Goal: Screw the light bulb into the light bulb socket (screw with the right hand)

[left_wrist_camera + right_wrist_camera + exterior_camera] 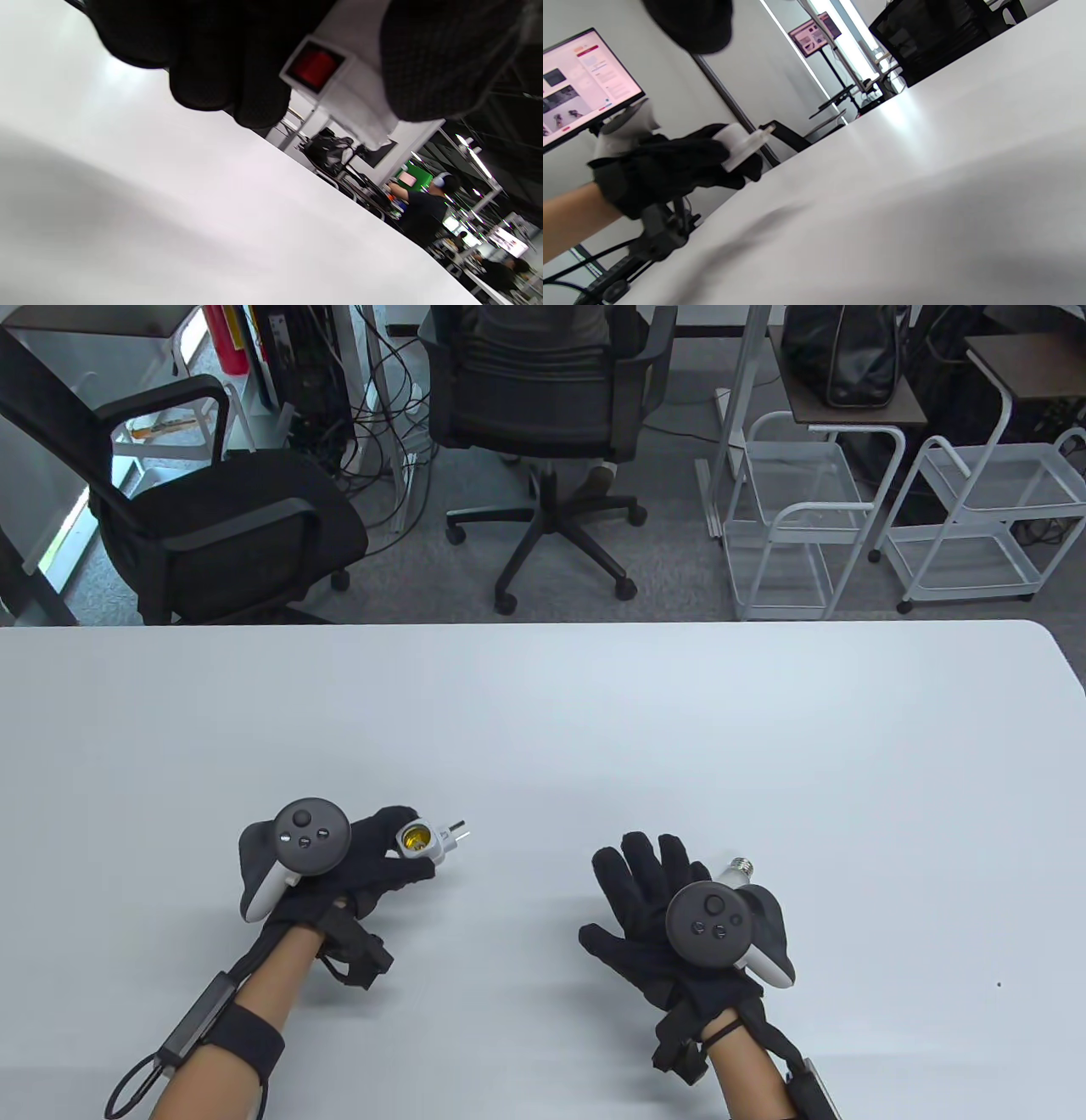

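Note:
My left hand (386, 848) grips a white light bulb socket (422, 841) a little above the white table (543, 712), at the front left. The socket's brass-lined opening faces up and its plug prongs point right. The left wrist view shows the socket (356, 106) and its red switch between my fingers (220, 63). It also shows in the right wrist view (740, 146). My right hand (645, 874) is at the front right with fingers spread and holds nothing. The light bulb (740, 869) lies just right of it, mostly hidden by the tracker; only its metal screw base shows.
Beyond the table's far edge stand black office chairs (543, 407) and white wire carts (797, 526). A small dark speck (999, 983) lies on the table at the right.

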A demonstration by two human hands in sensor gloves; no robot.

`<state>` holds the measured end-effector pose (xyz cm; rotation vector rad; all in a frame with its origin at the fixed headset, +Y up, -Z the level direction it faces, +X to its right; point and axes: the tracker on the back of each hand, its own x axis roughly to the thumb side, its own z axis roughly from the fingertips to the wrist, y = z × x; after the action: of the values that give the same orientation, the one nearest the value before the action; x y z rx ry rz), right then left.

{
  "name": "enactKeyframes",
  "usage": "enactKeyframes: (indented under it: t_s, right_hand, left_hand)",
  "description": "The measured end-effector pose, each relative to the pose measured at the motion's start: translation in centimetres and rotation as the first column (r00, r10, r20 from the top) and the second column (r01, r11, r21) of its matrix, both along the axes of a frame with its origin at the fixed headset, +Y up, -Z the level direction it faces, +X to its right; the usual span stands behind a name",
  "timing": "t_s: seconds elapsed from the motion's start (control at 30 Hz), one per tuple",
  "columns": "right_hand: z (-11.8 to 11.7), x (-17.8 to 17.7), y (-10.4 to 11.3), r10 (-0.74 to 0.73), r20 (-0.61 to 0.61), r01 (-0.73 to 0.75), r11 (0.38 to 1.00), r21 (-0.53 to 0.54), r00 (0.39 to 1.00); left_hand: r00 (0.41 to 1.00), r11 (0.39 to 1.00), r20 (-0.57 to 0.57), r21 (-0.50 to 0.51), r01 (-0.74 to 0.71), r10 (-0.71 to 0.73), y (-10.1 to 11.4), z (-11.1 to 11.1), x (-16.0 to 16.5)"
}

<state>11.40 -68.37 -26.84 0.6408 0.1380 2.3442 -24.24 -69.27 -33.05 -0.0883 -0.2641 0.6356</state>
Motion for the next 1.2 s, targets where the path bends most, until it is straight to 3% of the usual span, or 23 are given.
enactKeyframes:
  t_s: [0.27,0.6,0.7,0.77,0.87,0.97,1.0,1.13,1.2]
  right_hand:
    - [-0.3,0.1,-0.1,0.034,0.026,-0.034,0.999,-0.011,0.999]
    - [-0.6,1.7,1.1,0.046,0.171,-0.048,0.999,0.01,0.984]
    - [-0.6,2.7,2.6,0.068,0.277,-0.08,0.996,0.035,0.959]
    - [-0.4,3.0,3.2,0.136,0.395,-0.181,0.981,0.077,0.909]
    - [-0.6,2.7,2.5,0.411,0.411,-0.43,0.901,-0.049,0.814]
    - [-1.0,1.9,0.4,0.648,0.341,-0.627,0.756,-0.186,0.681]
    - [-1.2,1.6,-0.7,0.727,0.304,-0.698,0.682,-0.218,0.616]
    - [-2.2,1.3,-3.8,0.893,0.205,-0.833,0.447,-0.327,0.4]
    - [-2.5,1.5,-4.5,0.905,0.218,-0.839,0.422,-0.342,0.366]
  left_hand:
    - [0.984,0.996,0.159,0.03,-0.086,0.08,-0.2,5.2,1.5]
    - [0.984,0.992,0.151,0.078,-0.102,0.089,-0.4,5.4,0.6]
    - [0.984,0.991,0.138,0.058,-0.124,0.115,-0.8,5.3,0.1]
    - [0.984,0.99,0.133,0.061,-0.126,0.117,-0.7,5.2,0.0]
    - [0.985,0.99,0.137,0.072,-0.117,0.106,-0.6,5.3,0.1]
    - [0.982,0.991,0.164,0.075,-0.108,0.095,-0.5,5.4,0.4]
    - [0.982,0.992,0.168,0.084,-0.099,0.083,-0.5,5.5,0.5]
    - [0.982,0.992,0.18,0.092,-0.082,0.064,-0.5,5.6,0.5]
    - [0.981,0.993,0.183,0.082,-0.086,0.07,-0.6,5.5,0.4]
